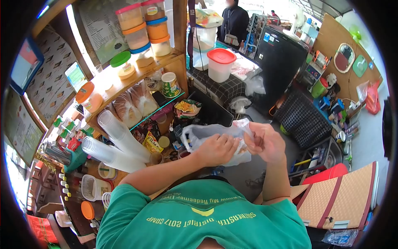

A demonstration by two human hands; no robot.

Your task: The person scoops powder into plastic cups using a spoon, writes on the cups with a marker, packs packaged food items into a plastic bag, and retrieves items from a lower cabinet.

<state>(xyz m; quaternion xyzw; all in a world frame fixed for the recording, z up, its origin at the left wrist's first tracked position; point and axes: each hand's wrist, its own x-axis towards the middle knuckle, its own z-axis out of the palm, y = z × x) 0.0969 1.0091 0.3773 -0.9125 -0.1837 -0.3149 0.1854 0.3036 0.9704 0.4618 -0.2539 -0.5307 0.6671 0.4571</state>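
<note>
A thin white plastic bag (201,132) hangs in front of the green shirt, with its handle loop out to the left. My left hand (218,149) is closed on the bag's upper edge, fingers curled. My right hand (268,141) pinches the bag's other side, thumb and fingers together near the top corner. Something is inside the bag, but I cannot make out what. Left of the bag are a yellow packet (152,143) and stacks of clear plastic cups (112,155) lying tilted on the counter.
A wooden shelf (137,76) with stacked lidded tubs stands at the upper left. Beyond my hands is a table with a red-lidded container (219,66), beside a black fridge (277,66). A sink (331,155) is at the right. A person (234,23) stands at the back.
</note>
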